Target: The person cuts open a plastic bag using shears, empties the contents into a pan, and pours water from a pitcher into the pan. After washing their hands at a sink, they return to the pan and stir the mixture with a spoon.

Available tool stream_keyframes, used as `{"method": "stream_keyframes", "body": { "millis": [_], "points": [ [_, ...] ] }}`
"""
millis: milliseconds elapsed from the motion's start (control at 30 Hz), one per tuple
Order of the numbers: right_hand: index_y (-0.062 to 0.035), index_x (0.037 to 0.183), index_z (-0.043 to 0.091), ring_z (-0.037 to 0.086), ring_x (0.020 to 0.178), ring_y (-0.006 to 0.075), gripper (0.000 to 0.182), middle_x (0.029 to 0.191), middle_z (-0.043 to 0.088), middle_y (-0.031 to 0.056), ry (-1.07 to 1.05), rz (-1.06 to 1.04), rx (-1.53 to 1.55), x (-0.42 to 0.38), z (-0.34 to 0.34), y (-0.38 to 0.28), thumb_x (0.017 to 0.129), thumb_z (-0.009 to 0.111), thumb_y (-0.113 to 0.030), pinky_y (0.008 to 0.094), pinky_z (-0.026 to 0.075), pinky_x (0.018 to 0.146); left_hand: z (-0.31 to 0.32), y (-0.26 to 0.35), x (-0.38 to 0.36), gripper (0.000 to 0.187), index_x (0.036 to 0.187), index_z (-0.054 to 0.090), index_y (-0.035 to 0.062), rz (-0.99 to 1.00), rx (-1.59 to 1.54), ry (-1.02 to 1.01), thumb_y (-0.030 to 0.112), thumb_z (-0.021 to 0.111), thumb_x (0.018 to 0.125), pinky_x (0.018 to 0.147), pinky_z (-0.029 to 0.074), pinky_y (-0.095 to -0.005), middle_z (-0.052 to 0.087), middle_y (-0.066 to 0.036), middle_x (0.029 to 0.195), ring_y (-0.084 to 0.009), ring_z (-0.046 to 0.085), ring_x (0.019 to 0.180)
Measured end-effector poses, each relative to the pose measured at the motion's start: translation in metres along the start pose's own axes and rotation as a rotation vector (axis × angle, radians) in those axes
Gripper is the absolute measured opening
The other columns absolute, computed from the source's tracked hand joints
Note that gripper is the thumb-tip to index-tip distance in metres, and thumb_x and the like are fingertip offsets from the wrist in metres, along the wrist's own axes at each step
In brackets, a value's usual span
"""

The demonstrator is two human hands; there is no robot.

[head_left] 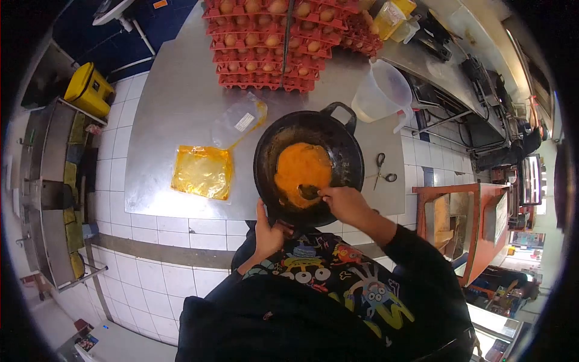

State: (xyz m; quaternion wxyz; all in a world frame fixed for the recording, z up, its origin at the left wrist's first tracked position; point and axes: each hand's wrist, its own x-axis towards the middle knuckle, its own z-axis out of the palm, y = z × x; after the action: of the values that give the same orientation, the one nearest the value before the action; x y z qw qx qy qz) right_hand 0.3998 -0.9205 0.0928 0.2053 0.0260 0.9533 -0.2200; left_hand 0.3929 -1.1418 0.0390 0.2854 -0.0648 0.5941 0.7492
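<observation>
A black wok (265, 145) stands near the front edge of the steel table, with orange liquid (304, 163) in its bottom. My left hand (267, 238) grips the wok at its near-left rim; the near handle is mostly hidden there. My right hand (348, 206) is closed around the handle of a spoon (309, 192), whose head dips into the near side of the liquid. Left of the wok lies a flat clear plastic bag (202, 173) smeared with orange. Behind it is another clear bag with a white label (244, 122), also streaked orange.
Tall stacks of red egg trays (265, 42) full of eggs stand at the table's back. A translucent measuring jug (381, 90) is beyond the wok to the right, and scissors (382, 171) lie near the right edge. A yellow bin (89, 90) stands on the tiled floor.
</observation>
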Motion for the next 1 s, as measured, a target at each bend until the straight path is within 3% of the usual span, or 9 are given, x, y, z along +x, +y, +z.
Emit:
{"method": "stream_keyframes", "body": {
  "millis": [133, 267, 367, 500, 667, 800, 867, 1000],
  "points": [
    [-0.0109, 0.102, 0.064, 0.064, 0.076, 0.0307, 0.022, 0.088, 0.065, 0.0149, 0.134, 0.043, -0.304, 0.000, 0.012, -0.026, 0.084, 0.052, -0.014, 0.0427, 0.050, 0.065, 0.001, 0.001, 0.001, 0.077, 0.141, 0.003, 0.0108, 0.028, 0.096, 0.000, -0.013, 0.032, 0.074, 0.057, 0.053, -0.0287, 0.061, -0.016, 0.088, -0.0190, 0.062, 0.063],
    [-0.0103, 0.102, 0.062, 0.062, 0.076, 0.0350, 0.023, 0.079, 0.063, 0.0158, 0.134, 0.070, -0.258, 0.024, 0.005, -0.026, 0.084, 0.049, -0.015, 0.0438, 0.048, 0.068, -0.002, 0.004, 0.000, 0.079, 0.142, 0.001, 0.0102, 0.054, 0.095, 0.017, -0.014, 0.032, 0.074, 0.058, 0.054, -0.0297, 0.060, -0.018, 0.094, -0.0202, 0.063, 0.067],
    [-0.0090, 0.097, 0.062, 0.061, 0.081, 0.0364, 0.019, 0.083, 0.063, 0.0139, 0.099, -0.100, 0.191, 0.056, 0.001, 0.013, 0.086, 0.050, -0.019, 0.0434, 0.047, 0.069, -0.001, 0.002, -0.001, 0.078, 0.142, 0.002, 0.0098, 0.064, 0.078, 0.046, -0.015, 0.031, 0.074, 0.059, 0.054, -0.0293, 0.059, -0.018, 0.096, -0.0209, 0.063, 0.069],
    [-0.0100, 0.096, 0.062, 0.060, 0.081, 0.0369, 0.018, 0.085, 0.063, 0.0163, 0.025, -0.147, 0.246, 0.045, 0.008, 0.009, 0.087, 0.049, -0.020, 0.0439, 0.047, 0.069, -0.002, 0.000, 0.000, 0.077, 0.142, 0.004, 0.0102, 0.082, 0.049, 0.065, -0.014, 0.029, 0.074, 0.058, 0.053, -0.0285, 0.058, -0.017, 0.095, -0.0206, 0.062, 0.068],
    [-0.0137, 0.105, 0.061, 0.063, 0.076, 0.0325, 0.022, 0.085, 0.064, 0.0141, -0.069, -0.094, -0.165, -0.003, -0.020, -0.038, 0.086, 0.049, -0.015, 0.0428, 0.049, 0.067, -0.006, -0.006, -0.002, 0.077, 0.142, 0.003, 0.0112, 0.053, -0.019, 0.061, -0.012, 0.030, 0.074, 0.056, 0.052, -0.0280, 0.059, -0.017, 0.089, -0.0200, 0.062, 0.065],
    [-0.0151, 0.109, 0.060, 0.063, 0.073, 0.0332, 0.027, 0.082, 0.063, 0.0142, -0.070, -0.146, -0.264, -0.010, -0.015, -0.037, 0.084, 0.049, -0.013, 0.0421, 0.050, 0.063, -0.004, 0.000, -0.001, 0.077, 0.142, 0.002, 0.0116, 0.034, 0.001, 0.019, -0.012, 0.030, 0.074, 0.056, 0.052, -0.0277, 0.060, -0.016, 0.084, -0.0194, 0.062, 0.062],
    [-0.0147, 0.108, 0.059, 0.064, 0.076, 0.0309, 0.028, 0.078, 0.062, 0.0163, 0.188, -0.292, -0.240, 0.000, 0.007, -0.031, 0.083, 0.046, -0.012, 0.0416, 0.050, 0.062, -0.003, -0.003, -0.001, 0.077, 0.141, 0.002, 0.0115, 0.052, 0.033, 0.014, -0.012, 0.030, 0.074, 0.056, 0.052, -0.0279, 0.060, -0.016, 0.083, -0.0191, 0.062, 0.061],
    [-0.0138, 0.112, 0.058, 0.064, 0.076, 0.0312, 0.030, 0.082, 0.062, 0.0168, 0.132, -0.180, -0.348, 0.030, 0.004, -0.025, 0.084, 0.045, -0.013, 0.0421, 0.051, 0.061, -0.006, -0.013, 0.000, 0.076, 0.140, 0.004, 0.0109, 0.075, 0.010, 0.019, -0.012, 0.031, 0.073, 0.055, 0.052, -0.0289, 0.061, -0.015, 0.080, -0.0190, 0.062, 0.060]
  ]
}}
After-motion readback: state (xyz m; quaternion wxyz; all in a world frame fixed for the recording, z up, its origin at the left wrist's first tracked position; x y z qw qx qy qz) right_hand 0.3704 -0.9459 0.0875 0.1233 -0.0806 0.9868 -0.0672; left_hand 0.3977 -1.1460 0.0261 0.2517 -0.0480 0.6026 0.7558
